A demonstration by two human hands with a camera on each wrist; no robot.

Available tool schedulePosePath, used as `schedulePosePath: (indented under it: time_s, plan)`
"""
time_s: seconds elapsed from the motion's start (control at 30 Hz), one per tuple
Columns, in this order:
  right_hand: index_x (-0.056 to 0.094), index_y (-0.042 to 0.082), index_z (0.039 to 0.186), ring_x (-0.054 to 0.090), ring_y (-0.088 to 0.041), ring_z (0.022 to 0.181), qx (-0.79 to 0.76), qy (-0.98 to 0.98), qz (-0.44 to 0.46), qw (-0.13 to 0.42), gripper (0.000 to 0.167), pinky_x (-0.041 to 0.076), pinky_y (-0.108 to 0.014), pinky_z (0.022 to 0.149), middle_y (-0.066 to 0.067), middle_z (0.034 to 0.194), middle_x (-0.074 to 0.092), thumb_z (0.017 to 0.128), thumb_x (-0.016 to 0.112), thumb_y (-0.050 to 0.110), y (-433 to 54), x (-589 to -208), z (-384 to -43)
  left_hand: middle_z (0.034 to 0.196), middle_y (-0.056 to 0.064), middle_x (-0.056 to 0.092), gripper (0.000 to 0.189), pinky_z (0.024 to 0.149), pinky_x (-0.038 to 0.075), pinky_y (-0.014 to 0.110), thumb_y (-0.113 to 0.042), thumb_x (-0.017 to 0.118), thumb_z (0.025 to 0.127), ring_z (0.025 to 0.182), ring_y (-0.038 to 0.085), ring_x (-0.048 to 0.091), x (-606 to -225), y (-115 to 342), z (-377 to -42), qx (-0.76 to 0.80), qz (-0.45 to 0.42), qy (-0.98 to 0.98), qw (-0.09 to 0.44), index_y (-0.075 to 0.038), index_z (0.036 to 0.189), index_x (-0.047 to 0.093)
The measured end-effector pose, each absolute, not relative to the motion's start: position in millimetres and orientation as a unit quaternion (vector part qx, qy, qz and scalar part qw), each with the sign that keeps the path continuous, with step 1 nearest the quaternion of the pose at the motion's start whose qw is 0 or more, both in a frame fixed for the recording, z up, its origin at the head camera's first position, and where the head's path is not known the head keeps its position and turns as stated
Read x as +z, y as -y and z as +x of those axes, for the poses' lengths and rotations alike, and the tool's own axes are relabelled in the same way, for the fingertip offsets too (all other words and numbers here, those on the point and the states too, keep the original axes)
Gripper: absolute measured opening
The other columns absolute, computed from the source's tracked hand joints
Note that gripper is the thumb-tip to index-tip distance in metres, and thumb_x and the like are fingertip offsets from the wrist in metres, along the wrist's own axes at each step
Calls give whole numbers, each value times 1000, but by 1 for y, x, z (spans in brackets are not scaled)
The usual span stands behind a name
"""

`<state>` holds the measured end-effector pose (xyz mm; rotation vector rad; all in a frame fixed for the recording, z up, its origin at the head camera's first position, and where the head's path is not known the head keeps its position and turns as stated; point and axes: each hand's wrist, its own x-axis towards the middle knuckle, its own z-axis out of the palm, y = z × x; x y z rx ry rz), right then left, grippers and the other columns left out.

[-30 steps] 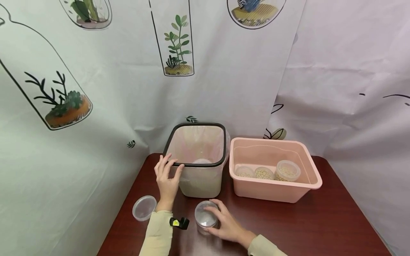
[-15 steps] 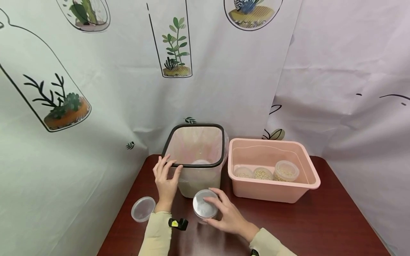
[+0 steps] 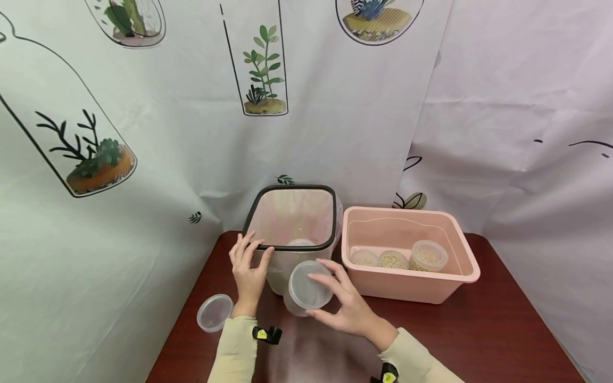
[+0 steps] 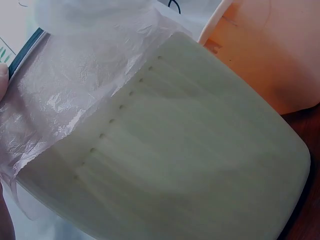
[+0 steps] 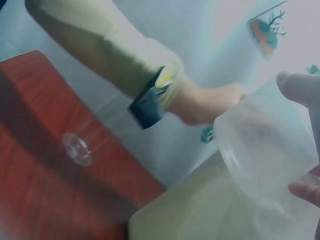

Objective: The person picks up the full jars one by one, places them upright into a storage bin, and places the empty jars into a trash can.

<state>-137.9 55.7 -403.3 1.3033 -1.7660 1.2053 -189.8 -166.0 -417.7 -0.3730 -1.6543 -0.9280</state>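
My right hand point(image 3: 356, 311) grips a round, clear plastic container point(image 3: 306, 290), raised above the table in front of the bin. The container tilts, and no contents show through its wall; I cannot tell whether a lid covers it. In the right wrist view, the fingers hold the same container point(image 5: 267, 137) from the right. My left hand point(image 3: 251, 274) holds the black-rimmed trash bin point(image 3: 299, 268) at its front left corner. A thin plastic bag point(image 4: 85, 75) lines the bin and hangs over its outside. A round clear lid point(image 3: 214, 313) lies left of my left wrist.
A pink tub point(image 3: 407, 287) stands right of the bin, holding round containers point(image 3: 394, 259) of pale beans or grains. Something round and translucent point(image 3: 300, 242) sits inside the bin. A patterned cloth point(image 3: 335, 133) hangs behind the dark red table point(image 3: 460, 335).
My right hand has lifted the clear container off the table and tilted it, bringing it up against the view of the bin's front. The left hand stays at the bin's corner.
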Motion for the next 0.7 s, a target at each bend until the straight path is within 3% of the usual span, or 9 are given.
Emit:
schedulePosePath:
  time_s: [0.17, 0.37, 0.7]
  plan:
    - [55, -5, 115, 47, -41, 107, 469, 649, 500, 329, 51, 44, -30, 88, -35, 119, 42, 79, 75, 24, -56, -375, -135, 107, 30, 59, 28, 93, 31, 65, 9, 78, 61, 118, 45, 41, -419, 167, -191, -395, -163, 702, 570, 8, 87, 67]
    - [54, -2, 119, 45, -40, 113, 481, 643, 482, 351, 53, 43, -34, 88, -33, 125, 41, 81, 72, 30, -56, -372, -151, 107, 30, 60, 27, 92, 31, 65, 8, 78, 62, 116, 46, 42, -419, 168, -191, -393, -165, 700, 574, 8, 86, 67]
    - [53, -9, 113, 45, -48, 107, 499, 628, 450, 392, 50, 40, -26, 90, -40, 118, 40, 84, 68, 29, -53, -338, -151, 106, 31, 59, 25, 91, 31, 67, 5, 78, 65, 108, 56, 41, -418, 167, -192, -396, -170, 696, 574, 8, 86, 66]
